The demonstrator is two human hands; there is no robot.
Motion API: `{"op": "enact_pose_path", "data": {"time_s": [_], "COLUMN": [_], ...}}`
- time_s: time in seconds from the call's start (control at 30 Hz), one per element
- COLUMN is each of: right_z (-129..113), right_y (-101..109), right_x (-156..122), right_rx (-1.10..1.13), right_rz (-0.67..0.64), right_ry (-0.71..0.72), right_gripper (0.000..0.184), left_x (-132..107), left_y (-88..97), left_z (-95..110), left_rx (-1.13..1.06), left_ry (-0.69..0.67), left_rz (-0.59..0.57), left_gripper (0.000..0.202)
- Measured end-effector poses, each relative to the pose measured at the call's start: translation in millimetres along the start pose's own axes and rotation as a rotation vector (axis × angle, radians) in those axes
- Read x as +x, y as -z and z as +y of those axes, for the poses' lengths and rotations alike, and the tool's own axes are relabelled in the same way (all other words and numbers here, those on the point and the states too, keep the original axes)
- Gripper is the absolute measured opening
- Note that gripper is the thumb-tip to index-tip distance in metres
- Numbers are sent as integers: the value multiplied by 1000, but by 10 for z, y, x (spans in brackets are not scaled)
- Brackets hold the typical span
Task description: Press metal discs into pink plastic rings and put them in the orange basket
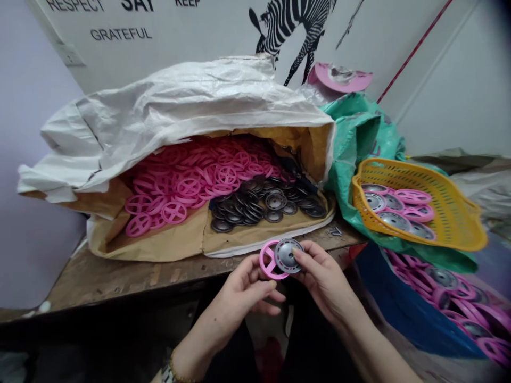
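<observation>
Ring (271, 266), pink spoked plastic, sits just off the front edge of tabletop (128, 279), left hand (249, 292) clamped on its rim. Right hand (321, 271) pinches grey slotted round disc (285, 256) overlapping it, likely to steady both. White sack (187, 93) opens frontward, presumably keeping pink rings (188, 186) and dark discs (243, 205) reachable.

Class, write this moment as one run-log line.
left hand: holds pink wheel | right hand: holds grey disc | overlap: disc over wheel | white sack: pink pile, dark pile inside
</observation>
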State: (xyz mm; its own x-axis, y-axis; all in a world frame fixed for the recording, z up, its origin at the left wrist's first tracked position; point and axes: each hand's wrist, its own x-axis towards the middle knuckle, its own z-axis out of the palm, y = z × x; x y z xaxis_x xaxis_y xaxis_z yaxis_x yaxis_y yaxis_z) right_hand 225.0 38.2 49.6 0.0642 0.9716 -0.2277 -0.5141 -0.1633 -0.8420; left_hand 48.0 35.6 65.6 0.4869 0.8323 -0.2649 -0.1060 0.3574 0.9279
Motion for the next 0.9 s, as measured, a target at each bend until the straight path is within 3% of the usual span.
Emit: {"op": "enact_pose_path", "data": {"time_s": [0.23,0.4,0.63,0.77,0.9], "right_z": [151,206,106,111,147], "right_y": [65,45,147,165,120], "right_x": [-24,-84,-106,-132,-211], "right_rx": [-229,-295,-401,-458,-573], "right_rz": [-10,-34,-207,-203,-143], "right_ry": [136,156,49,75,158], "right_gripper": [34,40,24,19,9], "left_x": [55,60,46,33,55], "left_y": [-100,-121,-67,-55,-77], "left_z": [-143,-176,-204,-213,-278], "left_rx": [24,75,192,295,370], "left_ry": [-26,-54,-100,-159,-217], "left_rz": [143,155,72,48,116], "left_gripper": [35,34,29,28,28]}}
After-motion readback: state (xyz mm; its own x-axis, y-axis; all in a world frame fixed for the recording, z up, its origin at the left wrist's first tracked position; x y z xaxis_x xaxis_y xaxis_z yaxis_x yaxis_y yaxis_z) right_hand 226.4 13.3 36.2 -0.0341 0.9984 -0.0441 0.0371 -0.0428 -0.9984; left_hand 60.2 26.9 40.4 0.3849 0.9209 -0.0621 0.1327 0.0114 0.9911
